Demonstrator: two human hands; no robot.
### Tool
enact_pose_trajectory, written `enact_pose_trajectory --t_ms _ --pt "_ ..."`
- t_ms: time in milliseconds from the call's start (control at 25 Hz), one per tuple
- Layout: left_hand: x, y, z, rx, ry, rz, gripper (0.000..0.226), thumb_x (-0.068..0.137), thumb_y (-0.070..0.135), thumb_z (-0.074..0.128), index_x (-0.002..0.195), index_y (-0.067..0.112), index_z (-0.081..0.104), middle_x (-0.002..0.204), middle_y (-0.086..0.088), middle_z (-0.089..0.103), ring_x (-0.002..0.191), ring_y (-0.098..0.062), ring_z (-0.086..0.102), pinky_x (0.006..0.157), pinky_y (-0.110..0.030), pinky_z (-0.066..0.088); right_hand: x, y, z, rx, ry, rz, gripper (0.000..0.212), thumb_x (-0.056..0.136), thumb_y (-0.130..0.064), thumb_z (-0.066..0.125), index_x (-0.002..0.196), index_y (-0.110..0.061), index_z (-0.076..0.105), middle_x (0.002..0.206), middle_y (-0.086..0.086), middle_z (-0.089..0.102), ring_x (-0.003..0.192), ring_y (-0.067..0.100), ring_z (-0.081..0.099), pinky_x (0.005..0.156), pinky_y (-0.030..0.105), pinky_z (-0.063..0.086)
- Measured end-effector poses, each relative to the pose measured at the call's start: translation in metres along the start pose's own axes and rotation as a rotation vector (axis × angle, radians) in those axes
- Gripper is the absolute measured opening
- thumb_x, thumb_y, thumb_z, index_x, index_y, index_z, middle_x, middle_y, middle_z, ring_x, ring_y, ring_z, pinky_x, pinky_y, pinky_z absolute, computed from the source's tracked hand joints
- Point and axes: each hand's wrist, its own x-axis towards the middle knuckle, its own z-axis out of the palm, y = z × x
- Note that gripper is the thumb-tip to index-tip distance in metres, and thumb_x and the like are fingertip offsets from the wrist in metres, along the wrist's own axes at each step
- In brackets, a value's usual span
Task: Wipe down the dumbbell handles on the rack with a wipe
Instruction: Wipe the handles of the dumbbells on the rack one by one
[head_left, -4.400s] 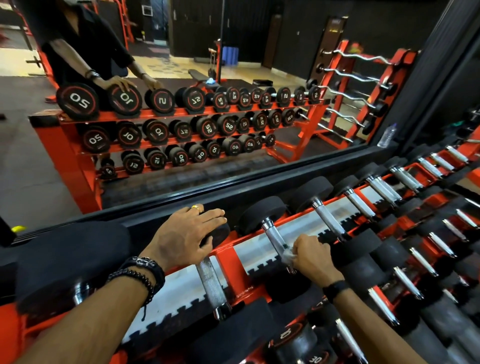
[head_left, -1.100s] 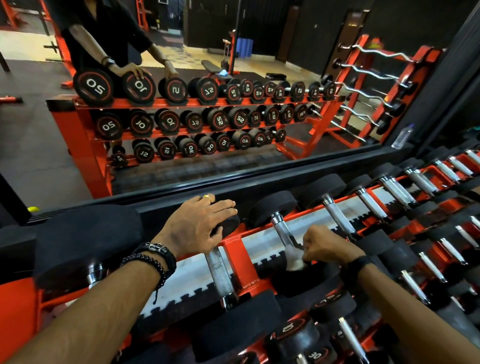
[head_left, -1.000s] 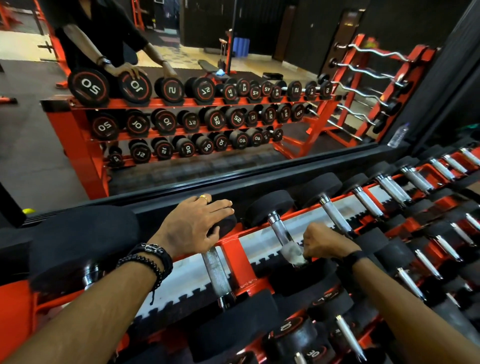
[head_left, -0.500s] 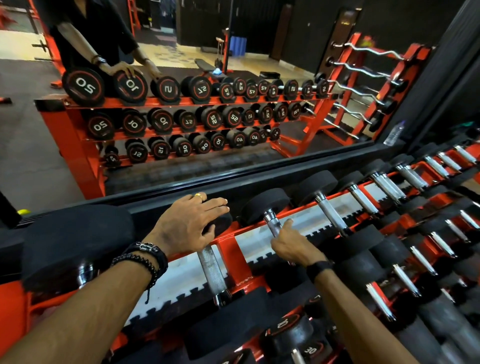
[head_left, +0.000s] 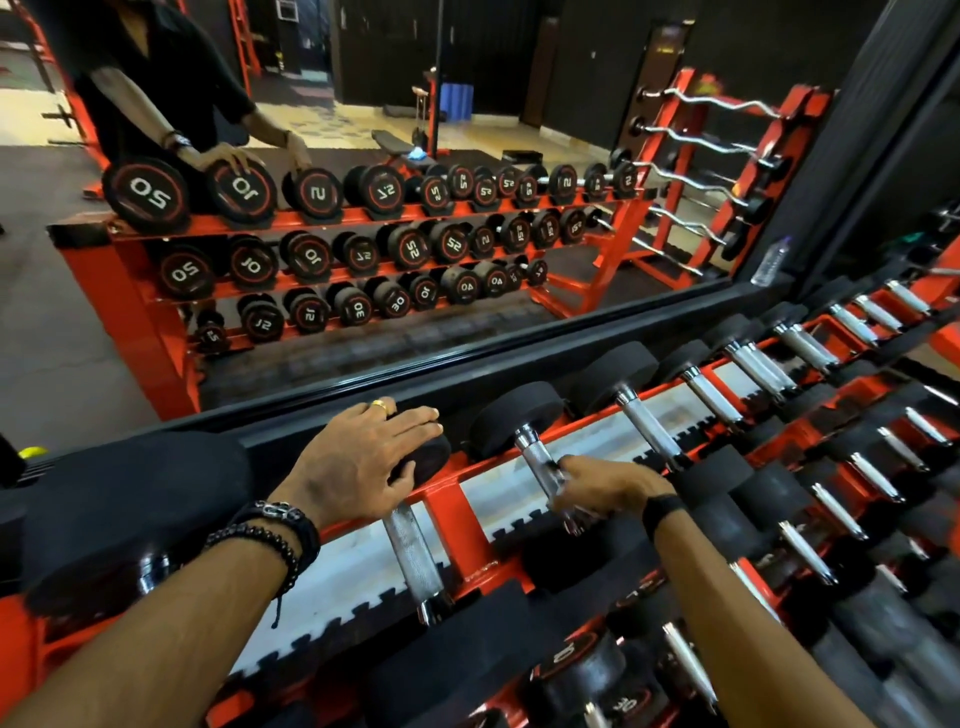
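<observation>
Right hand (head_left: 597, 486) curls round chrome dumbbell handle (head_left: 540, 462) on red rack (head_left: 452, 514), third from rack's left end; wipe hard to make out under blurred fingers. Left hand (head_left: 358, 462) lies flat, fingers straight, on neighbouring dumbbell's black head (head_left: 423, 460).

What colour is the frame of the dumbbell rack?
The rack frame is bright orange-red, shown best in the head view.

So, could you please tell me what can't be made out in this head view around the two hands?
- Wipe: hidden under the right hand curled on the dumbbell handle; only blurred motion shows.
- Far head of the dumbbell under the left hand: mostly covered by its flat fingers.
- Weight numbers on the top-row dumbbells: faces turned away.
</observation>
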Motion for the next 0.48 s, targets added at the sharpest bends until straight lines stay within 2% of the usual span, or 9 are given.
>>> enact_pose_trajectory --t_ms 40,80,160,240,280,320,400,440,480 --pt "0.000 -0.001 0.001 0.005 0.000 0.007 0.052 0.083 0.035 0.048 0.131 0.020 0.062 0.135 0.003 0.061 0.100 -0.022 0.060 0.079 -0.031 0.051 0.003 0.002 0.000 -0.110 0.062 -0.031 0.027 0.091 -0.023 0.056 0.112 -0.008 0.055 0.103 0.011 0.066 0.090 0.025 0.064 0.083 0.039 0.055" --pt "0.000 -0.002 0.002 0.002 -0.002 0.019 0.052 0.083 0.035 0.049 0.131 0.020 0.061 0.135 0.003 0.060 0.100 -0.022 0.059 0.079 -0.031 0.051 0.004 0.004 0.004 -0.173 0.121 -0.063 0.023 0.090 -0.015 0.054 0.112 -0.007 0.055 0.102 0.011 0.065 0.085 0.021 0.063 0.077 0.035 0.055" --pt "0.000 -0.003 0.002 -0.005 0.011 0.040 0.051 0.083 0.032 0.053 0.131 0.019 0.061 0.136 0.002 0.060 0.100 -0.023 0.058 0.079 -0.032 0.052 0.008 0.011 0.010 -0.104 0.209 -0.082 0.020 0.086 -0.006 0.054 0.104 -0.002 0.059 0.098 0.011 0.068 0.081 0.018 0.064 0.075 0.032 0.056" --pt "-0.001 -0.002 0.002 -0.011 0.022 0.032 0.051 0.082 0.032 0.054 0.131 0.018 0.062 0.136 0.003 0.060 0.100 -0.023 0.059 0.080 -0.035 0.054 0.015 0.018 0.017 -0.044 0.289 -0.068 0.011 0.079 0.001 0.055 0.085 0.001 0.063 0.083 0.011 0.070 0.072 0.018 0.068 0.067 0.029 0.058" --pt "-0.001 -0.002 0.003 -0.011 0.025 0.032 0.051 0.082 0.032 0.053 0.130 0.018 0.062 0.135 0.003 0.060 0.099 -0.023 0.059 0.080 -0.036 0.054 0.016 0.018 0.018 -0.057 0.338 -0.053 0.009 0.077 0.002 0.054 0.072 -0.001 0.060 0.071 0.008 0.066 0.064 0.017 0.064 0.056 0.024 0.054" --pt "0.000 -0.002 0.003 -0.013 0.029 0.033 0.051 0.082 0.032 0.053 0.129 0.018 0.062 0.135 0.003 0.060 0.099 -0.023 0.059 0.079 -0.036 0.055 0.019 0.019 0.020 -0.071 0.395 -0.056 0.016 0.075 0.001 0.053 0.060 -0.005 0.053 0.061 0.005 0.058 0.057 0.016 0.057 0.047 0.023 0.045" --pt "0.000 -0.002 0.001 -0.005 0.035 0.034 0.051 0.080 0.033 0.052 0.128 0.019 0.062 0.134 0.004 0.061 0.097 -0.021 0.060 0.078 -0.035 0.055 0.013 0.017 0.027 -0.061 0.564 -0.067 0.025 0.070 -0.002 0.052 0.051 -0.010 0.040 0.053 0.002 0.042 0.054 0.020 0.045 0.047 0.029 0.032" --pt "0.000 -0.002 -0.001 -0.002 0.042 0.029 0.051 0.079 0.034 0.052 0.127 0.020 0.063 0.133 0.005 0.061 0.096 -0.020 0.060 0.078 -0.035 0.055 0.007 0.017 0.031 0.011 0.681 -0.067 0.021 0.069 -0.003 0.052 0.051 -0.009 0.043 0.053 0.002 0.043 0.057 0.021 0.044 0.052 0.030 0.033" --pt "0.001 0.001 -0.003 -0.005 0.038 0.015 0.052 0.078 0.035 0.052 0.126 0.022 0.062 0.132 0.005 0.062 0.097 -0.019 0.061 0.080 -0.034 0.055 -0.001 0.017 0.035 0.131 0.794 -0.083 0.016 0.069 -0.002 0.052 0.055 -0.009 0.053 0.057 0.001 0.051 0.061 0.019 0.046 0.058 0.030 0.037"
